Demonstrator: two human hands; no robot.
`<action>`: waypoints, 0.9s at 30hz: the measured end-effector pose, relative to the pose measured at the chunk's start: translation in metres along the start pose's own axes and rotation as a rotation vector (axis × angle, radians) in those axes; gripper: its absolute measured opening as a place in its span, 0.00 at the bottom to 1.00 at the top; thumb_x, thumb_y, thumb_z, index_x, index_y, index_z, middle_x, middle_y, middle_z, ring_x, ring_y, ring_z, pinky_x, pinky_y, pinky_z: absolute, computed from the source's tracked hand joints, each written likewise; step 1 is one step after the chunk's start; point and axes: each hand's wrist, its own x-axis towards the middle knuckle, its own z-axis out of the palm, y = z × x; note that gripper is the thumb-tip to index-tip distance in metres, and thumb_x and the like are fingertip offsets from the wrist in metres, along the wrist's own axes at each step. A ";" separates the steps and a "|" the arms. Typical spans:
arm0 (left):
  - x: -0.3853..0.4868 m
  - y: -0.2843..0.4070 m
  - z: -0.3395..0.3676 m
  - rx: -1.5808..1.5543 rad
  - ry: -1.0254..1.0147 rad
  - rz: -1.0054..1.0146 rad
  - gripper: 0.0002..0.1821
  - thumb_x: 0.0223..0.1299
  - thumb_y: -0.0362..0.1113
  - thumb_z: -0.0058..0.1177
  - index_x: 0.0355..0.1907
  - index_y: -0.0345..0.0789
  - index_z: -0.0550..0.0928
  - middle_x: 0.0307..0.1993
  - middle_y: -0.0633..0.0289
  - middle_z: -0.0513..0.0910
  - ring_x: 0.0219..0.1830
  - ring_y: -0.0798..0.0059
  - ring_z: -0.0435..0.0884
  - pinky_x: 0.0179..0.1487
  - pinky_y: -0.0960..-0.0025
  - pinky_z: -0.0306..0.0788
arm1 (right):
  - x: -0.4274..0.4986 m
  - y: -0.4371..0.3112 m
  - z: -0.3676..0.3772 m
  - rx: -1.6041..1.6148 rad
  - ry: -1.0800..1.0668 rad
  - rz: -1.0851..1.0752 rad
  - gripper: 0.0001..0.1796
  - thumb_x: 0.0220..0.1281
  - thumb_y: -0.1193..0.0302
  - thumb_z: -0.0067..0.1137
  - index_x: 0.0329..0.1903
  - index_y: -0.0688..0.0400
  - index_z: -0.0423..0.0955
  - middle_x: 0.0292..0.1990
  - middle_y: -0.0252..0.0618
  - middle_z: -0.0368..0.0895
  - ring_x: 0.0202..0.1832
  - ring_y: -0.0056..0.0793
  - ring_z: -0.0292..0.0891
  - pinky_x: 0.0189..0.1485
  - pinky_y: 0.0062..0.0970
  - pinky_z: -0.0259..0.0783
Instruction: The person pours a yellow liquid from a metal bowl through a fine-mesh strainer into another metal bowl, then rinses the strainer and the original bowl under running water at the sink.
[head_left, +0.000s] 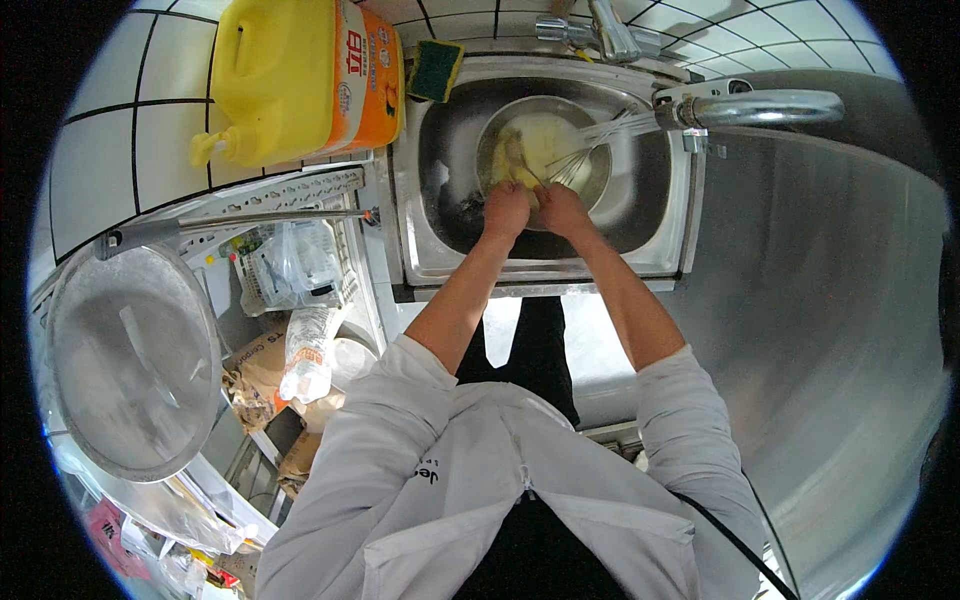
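Note:
A round metal bowl sits in the stainless steel sink, with cloudy yellowish liquid inside. My left hand is curled over the bowl's near side; its fingertips are hidden. Close to its right, my right hand is also curled, its fingertips at the end of a thin-handled utensil that looks like a spoon. A wire whisk leans in the bowl, its loops towards my right hand. From the faucet, a stream of water runs into the bowl over the whisk.
A green and yellow scouring sponge lies at the sink's back left corner, beside a large yellow detergent jug. To the left are a large round mesh strainer and a shelf basket with bags. A metal surface spans the right.

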 end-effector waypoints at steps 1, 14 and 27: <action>0.000 0.009 -0.004 -0.108 0.018 -0.114 0.23 0.64 0.44 0.44 0.52 0.26 0.74 0.49 0.39 0.77 0.50 0.46 0.76 0.53 0.54 0.70 | -0.002 0.006 -0.005 0.279 -0.051 0.141 0.18 0.66 0.56 0.52 0.40 0.61 0.71 0.26 0.35 0.72 0.25 0.35 0.74 0.27 0.33 0.71; 0.032 0.100 -0.013 -1.686 0.121 -0.364 0.26 0.67 0.55 0.46 0.55 0.36 0.71 0.49 0.57 0.77 0.48 0.64 0.77 0.50 0.61 0.75 | -0.032 0.013 -0.080 -0.068 -0.070 0.018 0.13 0.65 0.68 0.48 0.41 0.66 0.70 0.32 0.51 0.80 0.35 0.44 0.82 0.37 0.38 0.78; 0.058 0.080 0.019 -2.303 -0.218 -0.237 0.29 0.67 0.58 0.41 0.55 0.34 0.73 0.51 0.50 0.77 0.52 0.54 0.76 0.52 0.51 0.75 | -0.018 0.033 -0.085 0.142 -0.058 -0.038 0.15 0.66 0.67 0.47 0.39 0.66 0.78 0.25 0.44 0.80 0.31 0.39 0.81 0.33 0.35 0.74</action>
